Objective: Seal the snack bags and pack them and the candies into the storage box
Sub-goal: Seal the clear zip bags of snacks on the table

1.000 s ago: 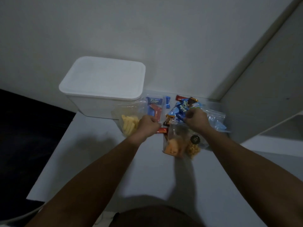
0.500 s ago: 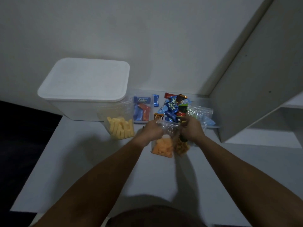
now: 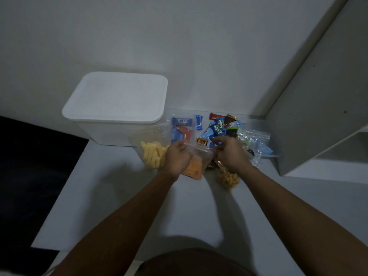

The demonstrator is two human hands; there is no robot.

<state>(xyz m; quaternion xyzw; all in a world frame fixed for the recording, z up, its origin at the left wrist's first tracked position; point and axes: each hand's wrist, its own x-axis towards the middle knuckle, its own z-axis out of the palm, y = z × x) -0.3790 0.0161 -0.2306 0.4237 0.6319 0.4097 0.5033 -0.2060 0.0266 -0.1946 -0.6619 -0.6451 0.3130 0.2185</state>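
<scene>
A clear zip bag of orange snacks [image 3: 194,169] hangs between my hands just above the table. My left hand [image 3: 177,157] pinches its top left corner and my right hand [image 3: 229,154] pinches the top edge at the right. A bag of pale yellow sticks [image 3: 153,155] lies to the left, and a bag of curly brown snacks [image 3: 228,178] below my right wrist. Blue, red and brown wrapped candies [image 3: 216,127] are piled behind my hands. The white storage box [image 3: 117,108] stands at the back left with its lid on.
A clear bag with blue and green contents [image 3: 253,141] lies at the right, by a grey slanted panel [image 3: 318,108]. The white table [image 3: 119,206] drops off to a dark floor on the left. A wall rises right behind the box and the candies.
My hands have moved apart along the top edge of the orange snack bag, which has drifted left. The brown snack bag now lies apart from it, under my right wrist.
</scene>
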